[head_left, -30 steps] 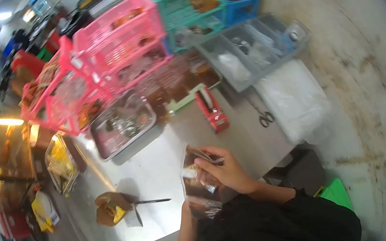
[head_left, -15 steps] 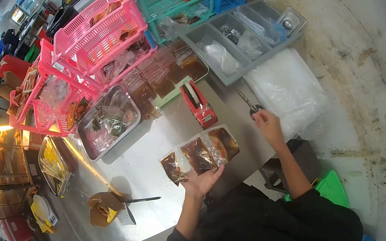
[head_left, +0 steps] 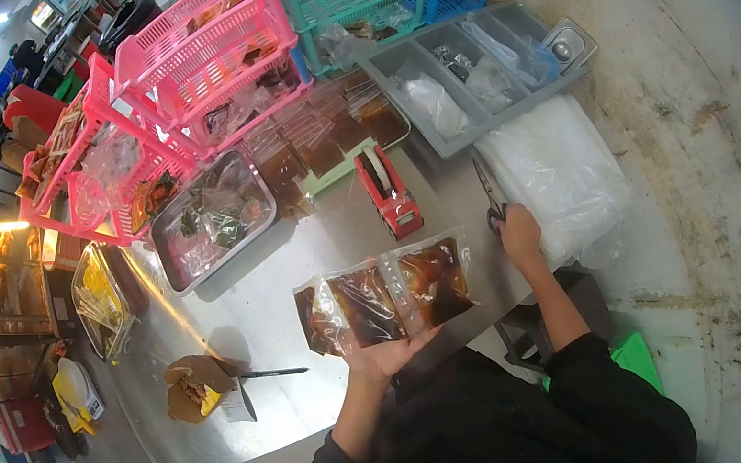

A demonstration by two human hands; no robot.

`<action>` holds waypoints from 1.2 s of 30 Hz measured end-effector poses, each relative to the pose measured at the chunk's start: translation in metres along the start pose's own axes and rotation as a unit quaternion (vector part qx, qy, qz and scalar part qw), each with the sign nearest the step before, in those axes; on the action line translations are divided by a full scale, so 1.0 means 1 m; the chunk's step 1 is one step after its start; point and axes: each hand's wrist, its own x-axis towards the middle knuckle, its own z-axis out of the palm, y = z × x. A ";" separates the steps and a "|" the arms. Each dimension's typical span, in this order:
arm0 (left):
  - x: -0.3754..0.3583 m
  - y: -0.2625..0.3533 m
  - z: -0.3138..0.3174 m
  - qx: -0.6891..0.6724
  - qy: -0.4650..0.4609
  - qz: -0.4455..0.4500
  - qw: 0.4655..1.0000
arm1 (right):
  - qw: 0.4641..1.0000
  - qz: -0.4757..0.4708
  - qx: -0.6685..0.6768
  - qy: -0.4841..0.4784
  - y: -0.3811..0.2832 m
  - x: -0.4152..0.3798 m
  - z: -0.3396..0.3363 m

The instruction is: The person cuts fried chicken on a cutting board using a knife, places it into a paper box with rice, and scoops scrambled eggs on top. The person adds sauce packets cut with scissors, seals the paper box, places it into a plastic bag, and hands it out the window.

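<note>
A joined strip of clear sachets of dark brown sauce [head_left: 368, 307] rests across my left hand [head_left: 381, 358], which supports it from below above the steel table. The fingers behind the strip are mostly hidden. My right hand [head_left: 522, 237] is closed round the handles of a pair of scissors [head_left: 487, 186], whose blades point away from me beside the stack of clear plastic bags [head_left: 555, 173]. Between the two hands and farther back stands a red tape dispenser [head_left: 389, 197].
A grey divided tray [head_left: 470, 124] sits at the back right. Pink baskets [head_left: 197, 55], a green basket [head_left: 356, 16] and a metal tray of packets [head_left: 214, 219] line the back. An open cardboard box [head_left: 194, 390] and a knife [head_left: 274, 373] lie to the left.
My right hand has taken hold of the scissors and raised them slightly, blades turned more upright. The sachet strip in my left hand has been lifted nearer and spread wider.
</note>
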 end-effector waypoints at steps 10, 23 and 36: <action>-0.043 0.052 -0.016 -0.131 -0.091 0.156 0.975 | 0.745 0.133 0.558 -0.339 -0.028 -0.109 -0.091; -0.089 0.106 -0.038 -0.171 -0.078 0.262 0.947 | 0.593 -0.125 0.574 -0.551 -0.197 -0.185 -0.152; -0.097 0.110 -0.035 -0.160 -0.142 0.274 0.938 | 0.586 -0.114 0.607 -0.525 -0.256 -0.180 -0.137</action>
